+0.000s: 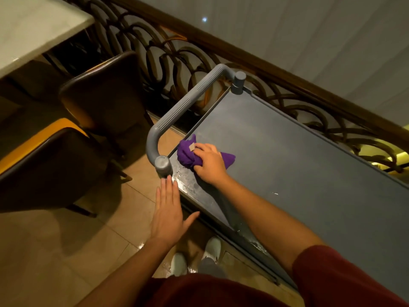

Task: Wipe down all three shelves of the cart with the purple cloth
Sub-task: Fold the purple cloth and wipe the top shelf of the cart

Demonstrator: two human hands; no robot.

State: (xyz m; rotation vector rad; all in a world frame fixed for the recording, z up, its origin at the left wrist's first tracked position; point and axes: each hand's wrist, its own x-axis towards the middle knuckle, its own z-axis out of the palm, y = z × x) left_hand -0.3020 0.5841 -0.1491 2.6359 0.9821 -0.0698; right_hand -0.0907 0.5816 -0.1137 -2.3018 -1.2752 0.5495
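The right hand (209, 163) holds the bunched purple cloth (186, 154) down on the cart's top shelf (287, 165), near the handle (177, 111), probably to rub it clean. The left hand (168, 214) is flat and holds nothing, beside the cart's edge.

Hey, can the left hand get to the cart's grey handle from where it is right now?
Probably yes. The left hand is open with nothing in it, just short of the handle post, and nothing lies between them.

Cloth (186, 155) sits on the cart's top shelf (287, 162), near-left corner, beside the handle (177, 111). Chairs (104, 96) left of the cart, railing (287, 96) behind it, counter (33, 25) far left.
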